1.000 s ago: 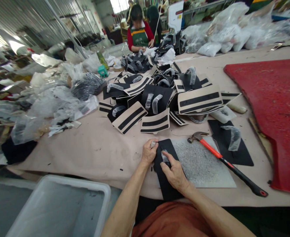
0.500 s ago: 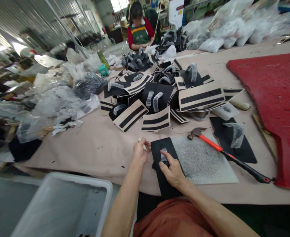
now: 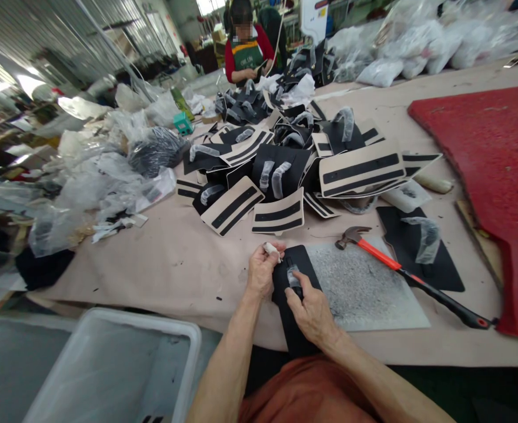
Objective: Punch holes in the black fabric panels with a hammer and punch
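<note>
My left hand (image 3: 262, 271) is closed around a small off-white object (image 3: 271, 252) with a thin tip, whose kind I cannot make out. It is close to the left edge of a black panel (image 3: 290, 326) lying at the table's front edge. On that panel is a strap handle (image 3: 293, 276) in clear plastic wrap. My right hand (image 3: 311, 308) rests over the panel, thumb and index finger closed on the handle. Beside it lies a worn pale board (image 3: 368, 294), partly under the panel. A claw hammer (image 3: 382, 257) with an orange and black handle lies across the board.
Behind my hands rises a heap of black and beige panels (image 3: 280, 214). Another black panel (image 3: 444, 258) lies right, near a red slab (image 3: 505, 176). Plastic bags (image 3: 104, 170) crowd the left. A white bin (image 3: 194, 341) stands below the table. A person (image 3: 250, 56) works across the table.
My left hand has moved right and slightly up, nearer the panel and its handle, with the off-white object still in it. My right hand stays at the handle.
</note>
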Demonstrator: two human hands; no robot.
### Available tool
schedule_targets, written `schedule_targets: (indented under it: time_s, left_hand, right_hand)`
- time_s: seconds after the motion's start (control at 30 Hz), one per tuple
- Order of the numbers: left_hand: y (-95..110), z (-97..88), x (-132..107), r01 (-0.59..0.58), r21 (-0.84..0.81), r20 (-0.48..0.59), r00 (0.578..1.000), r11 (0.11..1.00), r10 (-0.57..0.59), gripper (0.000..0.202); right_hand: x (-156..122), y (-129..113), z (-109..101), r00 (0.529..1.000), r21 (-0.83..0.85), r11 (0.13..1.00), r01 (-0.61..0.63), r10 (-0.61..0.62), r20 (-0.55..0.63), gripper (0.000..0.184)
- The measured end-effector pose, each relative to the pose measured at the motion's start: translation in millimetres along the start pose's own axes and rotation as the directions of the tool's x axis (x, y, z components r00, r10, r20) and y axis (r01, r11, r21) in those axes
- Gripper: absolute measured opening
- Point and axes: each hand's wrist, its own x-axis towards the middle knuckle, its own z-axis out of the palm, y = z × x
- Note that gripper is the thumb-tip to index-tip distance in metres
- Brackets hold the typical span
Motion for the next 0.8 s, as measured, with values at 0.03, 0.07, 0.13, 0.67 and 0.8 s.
schedule_targets:
  time_s: [0.03, 0.07, 0.13, 0.67, 0.8]
  left_hand:
    - [-1.4, 0.1, -0.2, -0.009, 0.024, -0.011, 1.000, 1.000, 0.009, 0.040]
    - [-2.7, 0.3, -0.3, -0.016, 0.046, -0.022, 1.000, 0.999, 0.017, 0.040]
    - [-5.6, 0.9, 0.0, -0.025, 0.089, -0.022, 0.999, 0.996, 0.027, 0.042]
    - [-21.6, -7.5, 1.5, -0.135, 0.198, 0.016, 0.991, 0.971, 0.135, 0.024]
    - [-23.1, -5.4, 2.6, -0.120, 0.225, 0.007, 0.993, 0.967, 0.122, 0.027]
  right_hand:
    - [0.1, -0.7, -0.3, 1.000, -0.023, 1.000, -0.004, 0.004, 0.015, 0.050]
    - [0.5, -1.1, -0.8, 1.000, -0.046, 0.999, -0.003, 0.005, 0.025, 0.050]
    - [1.5, -1.5, -2.2, 1.000, -0.089, 0.996, 0.009, -0.006, 0.031, 0.050]
    - [-0.8, 5.2, 2.8, 0.994, -0.132, 0.986, 0.097, -0.103, -0.036, 0.048]
    - [-0.7, 4.8, 2.9, 0.994, -0.132, 0.986, 0.103, -0.108, -0.031, 0.048]
